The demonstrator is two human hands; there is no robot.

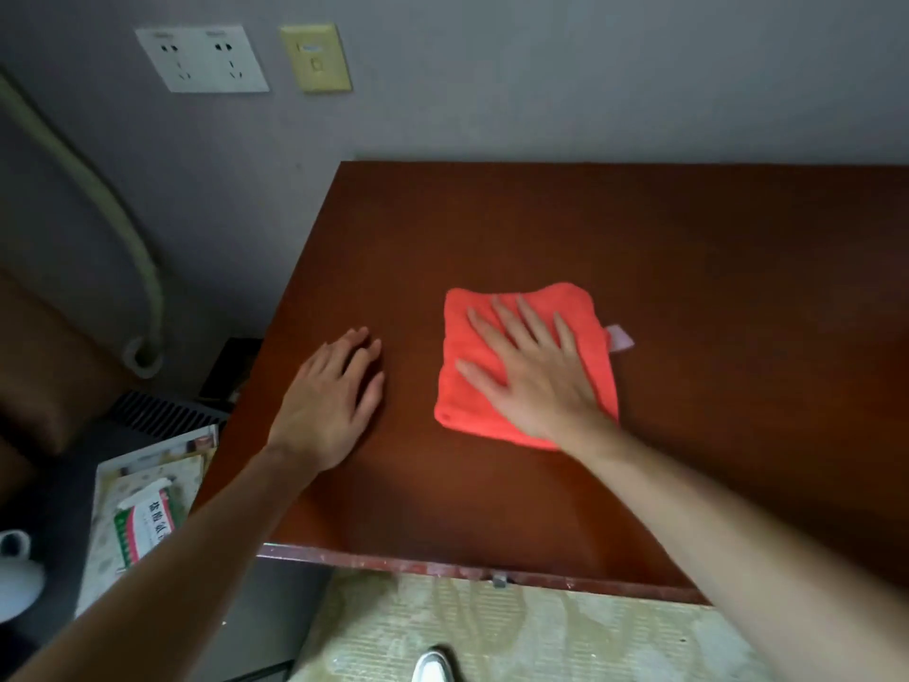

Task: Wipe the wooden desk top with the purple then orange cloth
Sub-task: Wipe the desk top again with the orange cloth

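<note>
**A:** ok so what's on the desk right now?

**B:** just the orange cloth (497, 366), folded into a rough square, lying flat about mid-desk (688, 248). There's a little pale tag (621, 337) sticking out of its right edge.

**A:** and the hands?

**B:** right hand (536, 376) is pressed flat on top of the cloth, fingers straight and spread, pointing toward the wall. Not grabbing it, just palm down on it. Left hand (334, 401) is flat on the bare wood just to the left of the cloth, near the desk's left edge, fingers relaxed, holding nothing. The two hands are apart, with a strip of wood between them.

**A:** purple cloth anywhere?

**B:** can't see one from here.

**A:** anything else around?

**B:** white double socket (201, 59) and a yellowish switch plate (316, 57) on the wall behind. A pale pipe (123, 228) curving down the wall on the left. Down on the floor left of the desk, a green and white box (142, 526) with printed characters on some papers. Front edge of the desk looks scuffed.
</note>
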